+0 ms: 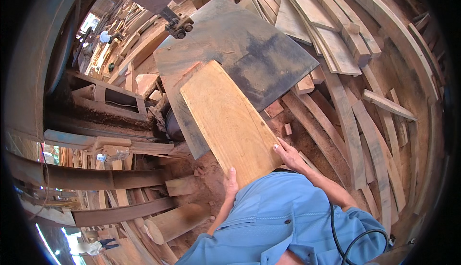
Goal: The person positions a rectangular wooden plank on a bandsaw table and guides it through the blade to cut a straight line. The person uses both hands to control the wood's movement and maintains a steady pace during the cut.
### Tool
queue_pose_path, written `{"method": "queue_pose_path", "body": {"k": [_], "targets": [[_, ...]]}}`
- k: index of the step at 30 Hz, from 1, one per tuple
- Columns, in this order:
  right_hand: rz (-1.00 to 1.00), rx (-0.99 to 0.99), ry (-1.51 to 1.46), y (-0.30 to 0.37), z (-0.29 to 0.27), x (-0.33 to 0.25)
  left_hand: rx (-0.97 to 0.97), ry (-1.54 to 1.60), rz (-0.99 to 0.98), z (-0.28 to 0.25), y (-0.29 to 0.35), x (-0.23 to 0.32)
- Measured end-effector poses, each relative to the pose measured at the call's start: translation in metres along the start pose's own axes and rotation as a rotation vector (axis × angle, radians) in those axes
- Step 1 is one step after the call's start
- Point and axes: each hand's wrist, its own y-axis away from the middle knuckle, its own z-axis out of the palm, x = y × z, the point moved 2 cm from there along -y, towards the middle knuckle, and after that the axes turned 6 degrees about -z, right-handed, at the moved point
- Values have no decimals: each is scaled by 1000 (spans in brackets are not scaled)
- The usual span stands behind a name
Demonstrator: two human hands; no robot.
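Observation:
A wide, pale wooden board [230, 121] lies with its far part on a dark metal machine table [269, 58]. Its near end overhangs the table and reaches my blue shirt. My left hand [231, 182] grips the left edge close to the near end, thumb on top. On the opposite edge, my right hand [289, 155] is closed round the near right corner, its thumb on the upper face; the undersides of the fingers are hidden. Beyond the board's far end, a blade guide [179, 26] of what looks like a bandsaw hangs over the table.
Long planks [345, 121] and stacked boards [312, 20] lie to the right and far side. A thick log [177, 222] sits at lower left, near steel beams [110, 179]. Sawdust and offcuts cover the ground. One person [105, 37] is far off at upper left, another [93, 247] at lower left.

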Motion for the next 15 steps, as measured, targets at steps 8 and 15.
{"method": "queue_pose_path", "body": {"k": [8, 15], "targets": [[-5, 7, 45, 1, -9, 2, 21, -10, 33, 12, 4, 1], [16, -4, 10, -1, -6, -11, 26, -28, 0, 8, 4, 11]]}}
